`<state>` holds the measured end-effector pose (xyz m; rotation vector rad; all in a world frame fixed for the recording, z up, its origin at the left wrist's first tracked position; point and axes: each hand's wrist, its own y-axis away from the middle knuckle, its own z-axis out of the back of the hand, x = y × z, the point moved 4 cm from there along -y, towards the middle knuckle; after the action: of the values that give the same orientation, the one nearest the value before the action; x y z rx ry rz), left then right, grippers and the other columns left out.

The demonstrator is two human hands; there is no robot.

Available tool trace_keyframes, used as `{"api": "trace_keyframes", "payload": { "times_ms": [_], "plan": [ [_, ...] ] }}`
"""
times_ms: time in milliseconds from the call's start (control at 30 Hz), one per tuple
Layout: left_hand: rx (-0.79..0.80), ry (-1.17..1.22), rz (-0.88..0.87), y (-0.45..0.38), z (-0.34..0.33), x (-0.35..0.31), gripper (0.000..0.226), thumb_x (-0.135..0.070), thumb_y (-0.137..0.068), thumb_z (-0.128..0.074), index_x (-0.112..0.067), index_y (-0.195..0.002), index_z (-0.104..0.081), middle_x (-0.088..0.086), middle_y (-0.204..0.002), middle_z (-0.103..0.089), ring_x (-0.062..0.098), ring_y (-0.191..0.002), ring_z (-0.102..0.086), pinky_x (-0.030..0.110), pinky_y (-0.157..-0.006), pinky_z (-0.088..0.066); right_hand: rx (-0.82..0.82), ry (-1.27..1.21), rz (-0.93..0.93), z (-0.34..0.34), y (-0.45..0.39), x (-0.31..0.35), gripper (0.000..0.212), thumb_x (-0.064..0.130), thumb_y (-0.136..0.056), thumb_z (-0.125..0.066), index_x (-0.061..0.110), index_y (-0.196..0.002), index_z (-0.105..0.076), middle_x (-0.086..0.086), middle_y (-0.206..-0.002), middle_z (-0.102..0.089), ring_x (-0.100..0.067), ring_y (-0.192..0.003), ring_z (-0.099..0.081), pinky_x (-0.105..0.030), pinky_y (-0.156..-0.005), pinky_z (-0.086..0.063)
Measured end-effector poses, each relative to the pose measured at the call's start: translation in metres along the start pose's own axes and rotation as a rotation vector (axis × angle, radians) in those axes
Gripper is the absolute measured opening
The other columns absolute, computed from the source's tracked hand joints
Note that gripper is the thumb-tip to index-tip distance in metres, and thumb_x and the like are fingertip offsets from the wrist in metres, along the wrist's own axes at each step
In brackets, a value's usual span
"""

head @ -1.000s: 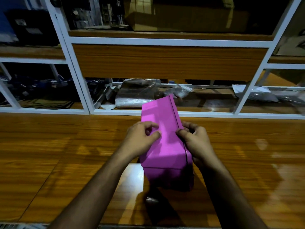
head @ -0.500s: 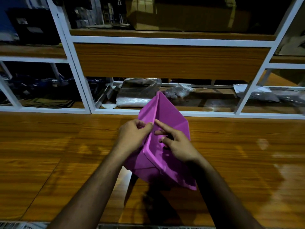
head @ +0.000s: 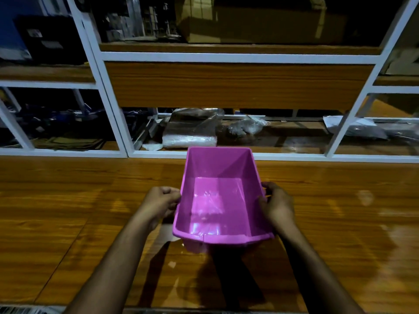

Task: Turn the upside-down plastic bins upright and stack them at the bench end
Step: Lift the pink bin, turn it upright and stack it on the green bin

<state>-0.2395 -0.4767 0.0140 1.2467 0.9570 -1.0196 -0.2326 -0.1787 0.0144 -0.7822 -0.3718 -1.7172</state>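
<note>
One pink plastic bin (head: 217, 200) is held upright above the wooden bench (head: 68, 211), its open top facing me and its inside empty. My left hand (head: 159, 203) grips the bin's left rim with curled fingers. On the opposite side, my right hand (head: 277, 206) grips the right rim, thumb over the edge. The bin's near end hangs a little above the bench and casts a dark shadow below it. No other bin is in view.
White-framed shelving (head: 108, 114) rises along the bench's far edge. Behind it lie a plastic-wrapped bundle (head: 192, 130), crumpled bags (head: 244, 128) and a cardboard box (head: 249, 19) higher up. Bare bench surface spreads to both sides of the bin.
The bin has been rolled over from bottom-up, through a tilted pose, to open side up. Both hands shifted from its base and side to its left and right rims.
</note>
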Motion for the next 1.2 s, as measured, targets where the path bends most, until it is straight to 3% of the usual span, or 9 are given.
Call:
{"api": "trace_keyframes", "payload": {
  "times_ms": [233, 300, 367, 433, 567, 633, 733, 967, 1200],
  "plan": [
    [0.046, 0.128, 0.019, 0.000, 0.000, 0.006, 0.015, -0.001, -0.095, -0.052, 0.003, -0.099, -0.067, 0.008, -0.071, -0.069, 0.010, -0.053, -0.065, 0.023, -0.046, -0.052, 0.008, -0.140, -0.078, -0.003, -0.005, -0.010, 0.038, 0.015, -0.087, -0.064, 0.019, -0.125, -0.063, -0.006, -0.105, -0.070, -0.027, -0.086, -0.067, -0.035, -0.075, -0.055],
    [0.086, 0.149, 0.031, -0.002, 0.000, 0.005, 0.018, 0.000, -0.095, -0.051, 0.003, -0.103, -0.067, 0.011, -0.080, -0.069, 0.012, -0.059, -0.067, 0.023, -0.048, -0.053, 0.103, -0.245, -0.149, -0.008, -0.012, -0.018, 0.026, 0.016, -0.089, -0.063, 0.021, -0.114, -0.067, -0.005, -0.103, -0.072, -0.027, -0.086, -0.068, -0.042, -0.080, -0.057],
    [0.141, 0.175, 0.062, -0.005, -0.001, 0.004, 0.024, 0.000, -0.095, -0.048, -0.001, -0.110, -0.067, 0.010, -0.084, -0.070, 0.014, -0.065, -0.067, 0.025, -0.051, -0.055, 0.227, -0.456, -0.272, -0.013, -0.016, -0.024, 0.015, 0.015, -0.092, -0.060, 0.012, -0.102, -0.070, -0.014, -0.100, -0.075, -0.029, -0.084, -0.069, -0.044, -0.081, -0.058],
    [0.200, 0.201, 0.106, -0.009, -0.001, 0.004, 0.029, -0.004, -0.094, -0.048, -0.008, -0.118, -0.065, 0.006, -0.083, -0.068, 0.014, -0.068, -0.064, 0.028, -0.055, -0.056, 0.347, -0.651, -0.383, -0.012, -0.016, -0.023, 0.019, 0.020, -0.095, -0.056, 0.007, -0.098, -0.069, -0.012, -0.091, -0.074, -0.026, -0.078, -0.066, -0.034, -0.070, -0.053],
    [0.263, 0.268, 0.178, -0.018, 0.002, 0.003, 0.034, -0.011, -0.093, -0.051, -0.024, -0.124, -0.056, 0.007, -0.094, -0.066, 0.014, -0.065, -0.064, 0.030, -0.058, -0.058, 0.488, -0.785, -0.442, -0.007, -0.018, -0.022, 0.022, 0.025, -0.098, -0.048, 0.013, -0.099, -0.066, -0.002, -0.079, -0.062, -0.016, -0.069, -0.056, -0.026, -0.054, -0.047],
    [0.302, 0.233, 0.183, -0.021, 0.002, 0.002, 0.038, -0.013, -0.091, -0.053, -0.027, -0.126, -0.057, 0.010, -0.100, -0.063, 0.017, -0.072, -0.061, 0.033, -0.065, -0.056, 0.506, -0.828, -0.442, -0.008, -0.017, -0.023, 0.019, 0.019, -0.097, -0.046, 0.011, -0.098, -0.064, -0.003, -0.079, -0.059, -0.015, -0.067, -0.053, -0.022, -0.045, -0.049],
    [0.332, 0.173, 0.174, -0.024, 0.000, -0.001, 0.041, -0.011, -0.089, -0.053, -0.028, -0.126, -0.059, 0.006, -0.088, -0.058, 0.017, -0.069, -0.054, 0.032, -0.064, -0.054, 0.524, -0.903, -0.404, -0.008, -0.016, -0.021, 0.022, 0.009, -0.096, -0.045, 0.008, -0.107, -0.064, -0.007, -0.084, -0.061, -0.015, -0.065, -0.056, -0.021, -0.040, -0.050],
    [0.376, 0.185, 0.154, -0.025, -0.007, 0.001, 0.046, -0.006, -0.083, -0.056, -0.020, -0.126, -0.056, 0.009, -0.090, -0.062, 0.016, -0.058, -0.059, 0.031, -0.056, -0.056, 0.603, -1.012, -0.370, 0.008, -0.004, -0.030, 0.026, -0.002, -0.094, -0.048, 0.008, -0.113, -0.064, -0.012, -0.088, -0.069, -0.016, -0.066, -0.069, -0.027, -0.051, -0.060],
    [0.527, 0.133, 0.114, -0.022, -0.053, -0.002, 0.040, -0.001, -0.090, -0.046, -0.016, -0.126, -0.055, 0.003, -0.075, -0.061, 0.011, -0.049, -0.051, 0.025, -0.048, -0.050, 0.439, -1.108, -0.420, 0.042, 0.035, -0.064, 0.029, -0.003, -0.092, -0.047, 0.008, -0.112, -0.066, -0.009, -0.084, -0.071, -0.012, -0.057, -0.068, -0.026, -0.050, -0.059]
  ]
}}
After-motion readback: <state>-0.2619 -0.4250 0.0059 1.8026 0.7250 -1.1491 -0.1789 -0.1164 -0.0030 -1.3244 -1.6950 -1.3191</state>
